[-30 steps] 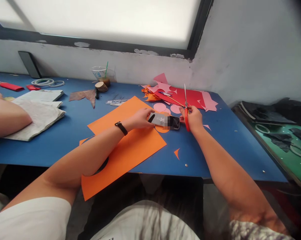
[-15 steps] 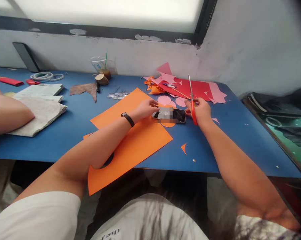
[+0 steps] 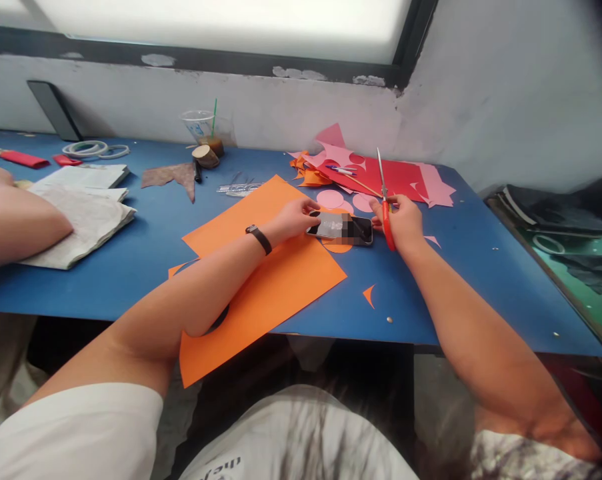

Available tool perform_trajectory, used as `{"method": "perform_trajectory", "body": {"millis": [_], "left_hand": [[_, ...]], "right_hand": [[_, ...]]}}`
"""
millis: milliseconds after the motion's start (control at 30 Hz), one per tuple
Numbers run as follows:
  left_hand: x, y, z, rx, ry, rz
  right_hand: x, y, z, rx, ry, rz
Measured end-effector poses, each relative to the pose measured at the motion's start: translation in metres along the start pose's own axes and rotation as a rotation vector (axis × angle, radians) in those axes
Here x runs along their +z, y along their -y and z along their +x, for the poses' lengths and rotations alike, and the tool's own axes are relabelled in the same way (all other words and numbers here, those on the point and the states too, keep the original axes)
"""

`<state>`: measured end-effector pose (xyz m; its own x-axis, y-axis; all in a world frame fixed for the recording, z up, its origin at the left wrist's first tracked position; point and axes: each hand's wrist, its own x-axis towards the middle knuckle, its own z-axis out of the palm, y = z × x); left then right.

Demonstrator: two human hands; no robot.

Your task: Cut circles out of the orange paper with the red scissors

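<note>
A phone [image 3: 333, 227] lies level on orange paper circles [image 3: 338, 248], its screen partly blurred out. At its left end, my left hand [image 3: 297, 219] touches the phone with curled fingers, over a large orange sheet [image 3: 285, 280]. My right hand [image 3: 399, 217] is closed around red-handled scissors [image 3: 387, 227], whose blades point up and away; its fingertips are at the phone's right end. Pink circles [image 3: 329, 199] lie just behind the phone.
Red paper [image 3: 393, 179], pink offcuts and orange scraps [image 3: 313, 177] lie behind. Further left are a plastic cup [image 3: 199, 127], a wooden piece [image 3: 205, 157], brown scrap [image 3: 173, 179] and folded cloth [image 3: 85, 217] under another person's arm [image 3: 21, 213]. Small orange offcut [image 3: 369, 295] near the front edge.
The view has shifted very slightly. Both hands stay at the phone's ends, and the scissors remain in my right hand.
</note>
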<state>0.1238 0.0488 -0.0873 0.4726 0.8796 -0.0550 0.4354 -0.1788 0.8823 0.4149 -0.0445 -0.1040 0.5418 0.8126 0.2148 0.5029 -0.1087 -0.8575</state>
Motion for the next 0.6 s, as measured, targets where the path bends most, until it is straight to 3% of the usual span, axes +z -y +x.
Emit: {"method": "perform_trajectory", "body": {"millis": [600], "left_hand": [[0.0006, 0.0018, -0.0012, 0.019, -0.009, 0.036]], "right_hand": [[-0.0001, -0.0044, 0.0026, -0.121, -0.046, -0.164]]}}
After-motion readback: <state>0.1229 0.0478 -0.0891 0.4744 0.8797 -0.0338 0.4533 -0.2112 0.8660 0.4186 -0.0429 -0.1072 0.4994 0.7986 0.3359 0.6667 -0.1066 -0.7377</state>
